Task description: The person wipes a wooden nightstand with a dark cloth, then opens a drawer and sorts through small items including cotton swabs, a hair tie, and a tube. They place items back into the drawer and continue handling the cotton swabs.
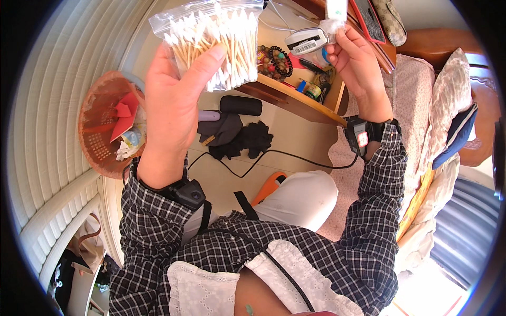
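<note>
My left hand (172,93) grips a clear zip bag (221,37) full of cotton swabs with wooden sticks, the thumb lying across its front. Over the open wooden drawer (290,96), my right hand (359,65) pinches a crumpled piece of clear plastic (331,27). Against that plastic is a small white-and-grey item (306,41) bearing a barcode; whether it is wrapped inside I cannot tell. A white object (336,8) shows just above the fingertips, cut off by the frame's top. Inside the drawer lie beaded bracelets (280,61), a black coil hair tie (291,71) and a small round tin (313,91).
An orange-brown waste basket (95,130) with red paper stands at the left. Black cloths (253,138) and a black cylindrical case (241,106) lie on the floor. A black cable (253,166) runs to my right wrist. The bed (407,87) is on the right.
</note>
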Action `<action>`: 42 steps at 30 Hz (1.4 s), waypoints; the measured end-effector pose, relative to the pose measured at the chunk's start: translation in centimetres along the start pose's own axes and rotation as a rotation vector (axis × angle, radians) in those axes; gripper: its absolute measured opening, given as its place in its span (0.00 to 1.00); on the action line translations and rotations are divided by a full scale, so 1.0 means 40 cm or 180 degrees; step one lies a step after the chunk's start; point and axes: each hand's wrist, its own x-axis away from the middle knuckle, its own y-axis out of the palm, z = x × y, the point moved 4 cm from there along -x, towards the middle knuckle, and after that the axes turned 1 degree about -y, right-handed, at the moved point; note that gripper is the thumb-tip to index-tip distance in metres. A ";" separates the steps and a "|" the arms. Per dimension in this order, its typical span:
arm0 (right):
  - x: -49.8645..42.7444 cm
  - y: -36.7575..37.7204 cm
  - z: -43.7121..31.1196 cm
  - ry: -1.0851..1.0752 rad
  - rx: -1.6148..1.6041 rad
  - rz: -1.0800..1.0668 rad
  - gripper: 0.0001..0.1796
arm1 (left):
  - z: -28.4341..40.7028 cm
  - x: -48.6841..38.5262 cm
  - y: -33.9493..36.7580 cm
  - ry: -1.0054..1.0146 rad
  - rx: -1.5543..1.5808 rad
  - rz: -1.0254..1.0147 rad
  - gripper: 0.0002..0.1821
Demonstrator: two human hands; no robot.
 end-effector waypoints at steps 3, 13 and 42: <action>0.017 0.006 0.006 0.0055 -0.0636 -0.0285 0.11 | -0.002 -0.001 0.002 -0.0026 0.0027 0.0031 0.20; 0.083 0.075 -0.302 -0.0949 -0.0635 -0.0291 0.16 | 0.040 0.002 0.032 -0.0107 0.0089 0.0085 0.21; -0.033 -0.037 0.047 -0.1197 0.5174 0.0299 0.09 | 0.003 -0.013 0.021 0.0021 0.0036 0.0079 0.20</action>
